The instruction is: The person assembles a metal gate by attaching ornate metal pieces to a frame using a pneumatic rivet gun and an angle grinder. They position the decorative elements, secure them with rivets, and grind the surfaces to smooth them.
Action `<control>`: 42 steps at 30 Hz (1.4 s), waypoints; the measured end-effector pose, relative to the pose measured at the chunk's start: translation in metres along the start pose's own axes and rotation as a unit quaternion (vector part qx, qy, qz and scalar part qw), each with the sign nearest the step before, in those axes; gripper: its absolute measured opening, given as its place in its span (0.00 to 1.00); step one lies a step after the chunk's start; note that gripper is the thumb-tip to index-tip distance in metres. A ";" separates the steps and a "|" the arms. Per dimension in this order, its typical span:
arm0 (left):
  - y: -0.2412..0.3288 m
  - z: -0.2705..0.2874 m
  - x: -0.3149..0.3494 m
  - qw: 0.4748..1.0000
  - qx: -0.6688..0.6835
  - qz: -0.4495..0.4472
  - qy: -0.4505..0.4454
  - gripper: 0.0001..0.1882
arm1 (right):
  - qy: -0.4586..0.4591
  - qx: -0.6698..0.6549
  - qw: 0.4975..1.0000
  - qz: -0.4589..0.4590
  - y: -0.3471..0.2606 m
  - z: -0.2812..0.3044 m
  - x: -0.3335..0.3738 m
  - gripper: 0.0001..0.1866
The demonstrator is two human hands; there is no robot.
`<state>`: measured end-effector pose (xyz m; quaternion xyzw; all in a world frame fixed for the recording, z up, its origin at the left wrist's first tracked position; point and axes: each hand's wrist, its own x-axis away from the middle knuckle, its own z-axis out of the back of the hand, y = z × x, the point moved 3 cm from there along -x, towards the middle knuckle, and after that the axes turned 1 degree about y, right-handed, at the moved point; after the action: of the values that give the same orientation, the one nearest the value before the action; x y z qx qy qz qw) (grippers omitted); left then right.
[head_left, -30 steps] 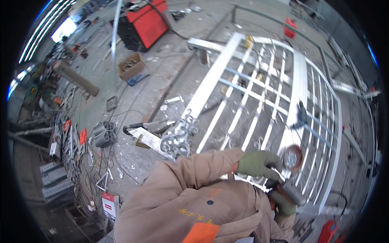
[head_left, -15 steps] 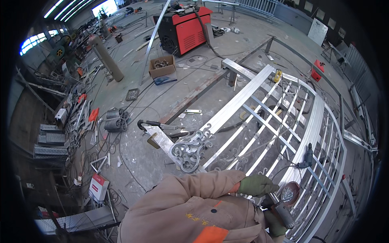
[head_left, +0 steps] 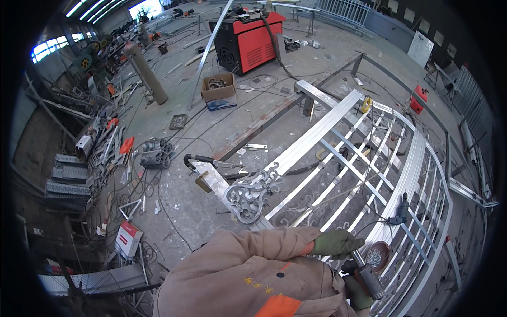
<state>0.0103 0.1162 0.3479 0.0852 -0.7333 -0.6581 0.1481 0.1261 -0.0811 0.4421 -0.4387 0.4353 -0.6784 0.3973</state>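
"What have you got there?"

"My right grip [head_left: 358, 292] is wrapped around a grey tool [head_left: 371, 281], at the near right, over the near end of a silvery metal frame [head_left: 404, 171]."

"And the other one?"

"My left grip [head_left: 337, 243] is bunched just left of the tool's shiny end. Whether it's grasping that end, I can't tell."

"What's close by?"

"A reddish bowl [head_left: 386, 260] of small metal pieces, just right of that shiny end. Farther off to the right, a drill [head_left: 403, 210] lies on the frame; curled scrollwork [head_left: 252, 193] is over to my left."
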 end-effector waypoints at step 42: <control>0.020 -0.002 0.001 0.992 -0.026 0.118 -0.046 0.24 | -0.006 -0.085 0.990 -0.115 -0.003 0.010 0.010 0.23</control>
<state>0.0119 0.1168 0.3683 -0.0365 -0.7269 -0.6581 0.1929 0.1318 -0.0917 0.4493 -0.5224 0.4354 -0.6774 0.2804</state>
